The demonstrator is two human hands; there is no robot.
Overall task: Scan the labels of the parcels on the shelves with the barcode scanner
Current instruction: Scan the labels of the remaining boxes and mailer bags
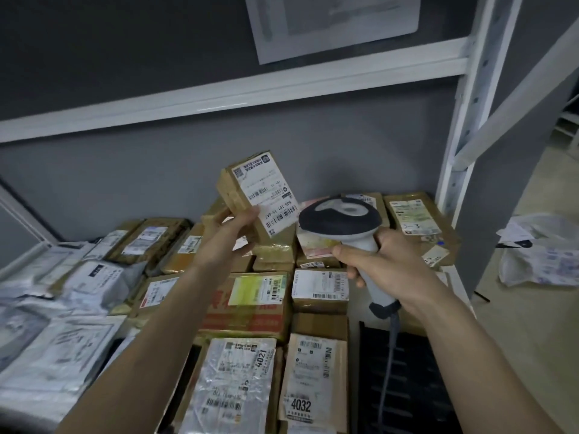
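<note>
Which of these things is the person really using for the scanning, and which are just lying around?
Used for the job:
- small parcel, held up by the left hand
- barcode scanner, gripped by the right hand
- labelled parcels on the shelf

Just lying about:
- paper sheet on the wall
- crumpled bags on the floor

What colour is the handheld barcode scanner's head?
Dark grey, with a light grey top panel on the handheld barcode scanner; head view.

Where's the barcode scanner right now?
In the head view, right of centre: the right hand grips the barcode scanner, beside the small parcel held up by the left hand.
</note>
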